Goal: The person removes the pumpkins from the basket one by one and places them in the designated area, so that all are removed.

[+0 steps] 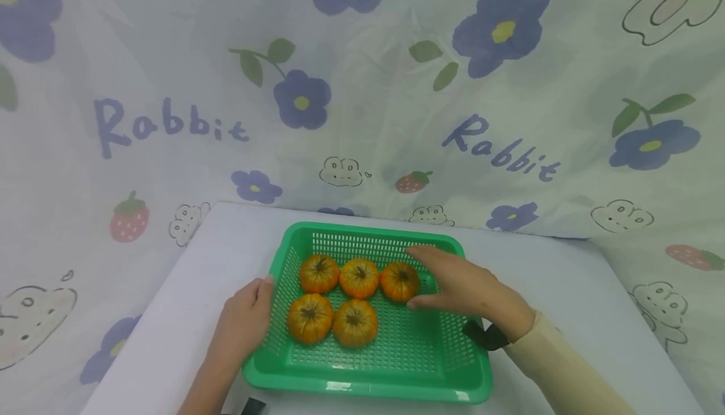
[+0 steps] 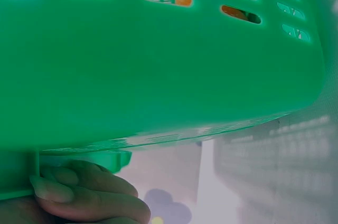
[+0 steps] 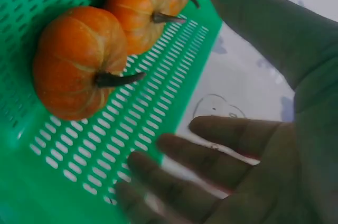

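A green plastic basket (image 1: 362, 390) with slotted walls stands on the white table. In it sit small orange pumpkins with brown stems: three in the back row, ending on the right with one pumpkin (image 1: 399, 281), and two in front, among them a front-left pumpkin (image 1: 309, 318). My left hand (image 1: 243, 320) grips the basket's left rim; the left wrist view shows its curled fingers (image 2: 95, 192) at the rim, below the green wall. Spread over the basket's right side, my right hand (image 1: 461, 283) holds nothing, its thumb and fingers beside the right-hand back pumpkin.
Around the basket lies the white tabletop (image 1: 544, 289). Behind the table hangs a pale curtain (image 1: 362, 119) printed with flowers, strawberries and rabbits. A dark band (image 1: 487, 336) circles the right wrist, near the basket's right rim.
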{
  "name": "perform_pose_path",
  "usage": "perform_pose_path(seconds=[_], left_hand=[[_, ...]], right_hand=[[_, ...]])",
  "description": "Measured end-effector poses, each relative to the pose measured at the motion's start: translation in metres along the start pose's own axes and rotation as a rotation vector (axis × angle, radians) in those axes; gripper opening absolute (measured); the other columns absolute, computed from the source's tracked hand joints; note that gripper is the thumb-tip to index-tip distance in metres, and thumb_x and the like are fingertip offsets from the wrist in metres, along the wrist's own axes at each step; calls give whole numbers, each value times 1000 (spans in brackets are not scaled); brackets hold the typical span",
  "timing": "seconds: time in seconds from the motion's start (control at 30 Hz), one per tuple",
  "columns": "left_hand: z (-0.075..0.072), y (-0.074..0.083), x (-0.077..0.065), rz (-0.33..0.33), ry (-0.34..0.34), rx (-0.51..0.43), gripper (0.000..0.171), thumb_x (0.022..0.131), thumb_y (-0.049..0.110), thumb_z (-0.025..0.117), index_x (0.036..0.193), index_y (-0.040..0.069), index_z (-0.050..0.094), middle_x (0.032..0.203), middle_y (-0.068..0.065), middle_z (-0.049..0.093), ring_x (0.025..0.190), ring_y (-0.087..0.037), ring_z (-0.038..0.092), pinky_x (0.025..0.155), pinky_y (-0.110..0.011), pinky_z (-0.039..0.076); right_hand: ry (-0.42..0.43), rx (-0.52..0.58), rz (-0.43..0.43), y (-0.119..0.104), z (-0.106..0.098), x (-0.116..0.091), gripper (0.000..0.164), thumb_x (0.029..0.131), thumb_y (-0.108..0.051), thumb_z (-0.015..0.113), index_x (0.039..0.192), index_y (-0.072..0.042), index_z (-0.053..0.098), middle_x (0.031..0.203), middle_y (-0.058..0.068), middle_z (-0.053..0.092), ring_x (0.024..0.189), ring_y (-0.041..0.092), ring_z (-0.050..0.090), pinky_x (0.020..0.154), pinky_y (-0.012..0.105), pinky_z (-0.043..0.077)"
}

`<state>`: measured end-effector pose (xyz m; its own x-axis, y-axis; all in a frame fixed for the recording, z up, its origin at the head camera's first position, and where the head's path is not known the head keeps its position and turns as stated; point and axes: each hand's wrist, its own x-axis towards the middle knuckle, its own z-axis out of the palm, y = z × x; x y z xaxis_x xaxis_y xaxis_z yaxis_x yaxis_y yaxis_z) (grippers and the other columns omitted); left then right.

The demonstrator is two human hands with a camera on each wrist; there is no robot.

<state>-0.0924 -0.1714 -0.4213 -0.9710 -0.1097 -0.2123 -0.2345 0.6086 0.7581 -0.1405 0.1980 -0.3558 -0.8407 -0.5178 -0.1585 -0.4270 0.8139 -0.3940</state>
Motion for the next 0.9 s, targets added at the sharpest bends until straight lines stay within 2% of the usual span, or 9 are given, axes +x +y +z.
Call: perform_pose_path(seconds=[0.27,0.47,0.6,0.9], left_hand=[[1,-2,-2,-51,-25,-30,57,113,54,27,97,7,55,74,-9,55,60,-21,57,52,-35,53],[0,0,-1,12,30,-14,51,114,46,31,86,9,50,71,-7,46,62,-21,47,55,-33,44],[4,2,0,19,33,-30,50,114,45,32,87,8,52,72,-7,48,64,-21,48,56,-33,45],[1,1,1,-2,25,-28,50,114,48,32,92,9,55,74,-7,51,64,-21,52,55,-34,47]], right_hand=[[-119,60,109,9,11,26,96,83,-39,90,158,-4,41,160,16,45,147,37,40,117,57,36],[-193,103,105,19,13,35,95,84,-40,89,158,-5,40,155,18,49,142,40,46,114,59,39],[-199,103,118,26,16,40,90,84,-38,90,156,-7,45,151,17,54,139,39,49,113,58,41],[-186,86,68,31,24,50,77,82,-31,91,146,-8,55,140,14,62,128,36,58,107,55,47]])
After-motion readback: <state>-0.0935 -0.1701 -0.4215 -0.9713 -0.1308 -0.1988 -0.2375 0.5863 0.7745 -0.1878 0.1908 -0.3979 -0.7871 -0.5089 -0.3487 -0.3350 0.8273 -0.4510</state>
